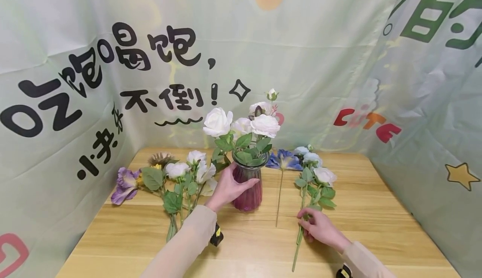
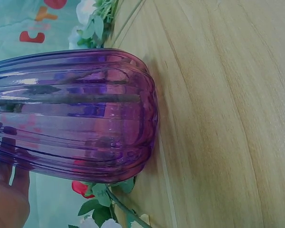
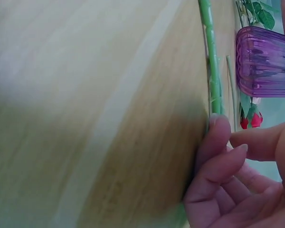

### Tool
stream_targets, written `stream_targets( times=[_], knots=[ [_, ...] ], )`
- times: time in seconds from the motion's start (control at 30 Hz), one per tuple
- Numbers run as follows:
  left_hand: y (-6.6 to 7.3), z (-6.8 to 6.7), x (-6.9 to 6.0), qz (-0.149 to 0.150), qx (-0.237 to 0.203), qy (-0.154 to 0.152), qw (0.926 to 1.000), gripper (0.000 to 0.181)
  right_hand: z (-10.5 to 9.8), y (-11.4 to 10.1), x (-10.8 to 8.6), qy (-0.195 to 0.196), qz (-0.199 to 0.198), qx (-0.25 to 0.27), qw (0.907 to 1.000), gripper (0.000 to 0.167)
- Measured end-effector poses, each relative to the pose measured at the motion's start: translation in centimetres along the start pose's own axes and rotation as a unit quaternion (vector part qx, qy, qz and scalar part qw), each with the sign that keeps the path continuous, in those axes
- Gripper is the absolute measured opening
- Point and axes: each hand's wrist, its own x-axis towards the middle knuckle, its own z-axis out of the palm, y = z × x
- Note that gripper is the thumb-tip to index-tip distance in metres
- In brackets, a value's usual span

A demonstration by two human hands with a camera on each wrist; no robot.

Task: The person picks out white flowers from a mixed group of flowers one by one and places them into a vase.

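Note:
In the head view, my left hand (image 1: 231, 189) holds a ribbed glass vase (image 1: 248, 196), its thumb across the front just below the rim. The vase shades from grey at the neck to purple-pink and stands upright on the table. White roses (image 1: 217, 122) with green leaves rise from it; their stems show through the glass in the left wrist view. At the right, my right hand (image 1: 320, 226) pinches a green flower stem (image 3: 210, 52) lying on the table. A pale pink-white rose (image 1: 324, 176) and light blue flowers (image 1: 312, 159) lie beyond that hand.
A blue flower (image 1: 283, 160) on a thin stem lies between the vase and the right hand. Left of the vase lie white flowers (image 1: 178, 170), a purple flower (image 1: 125, 185) and a brownish bloom (image 1: 161, 159). Printed cloth (image 1: 308, 68) hangs around the wooden table (image 1: 248, 244).

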Motion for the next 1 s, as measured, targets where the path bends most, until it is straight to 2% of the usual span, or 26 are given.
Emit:
stream_targets(
  times=[0.17, 0.43, 0.57, 0.7, 1.0],
  knots=[
    [1.4, -0.1, -0.6, 0.003, -0.013, 0.000, 0.9999, 0.054, -0.2, 0.0, -0.2, 0.018, 0.012, 0.008, 0.9997, 0.022],
    [1.2, -0.1, -0.6, 0.007, -0.004, 0.008, 0.9999, 0.055, -0.6, -0.2, 0.0, 0.019, 0.001, -0.036, 0.9992, 0.006],
    [1.2, -0.1, -0.6, 0.011, -0.002, 0.009, 0.9999, 0.055, -0.7, -0.1, 0.0, 0.030, 0.012, -0.069, 0.9971, 0.004],
    [1.3, -0.1, -0.6, 0.011, -0.001, 0.010, 0.9999, 0.054, -0.8, -0.1, 0.0, 0.052, 0.017, -0.113, 0.9921, 0.006],
    [1.3, -0.1, -0.6, 0.014, -0.001, 0.010, 0.9999, 0.054, -0.9, -0.5, 0.0, 0.105, 0.029, -0.203, 0.9730, 0.018]
  ],
)
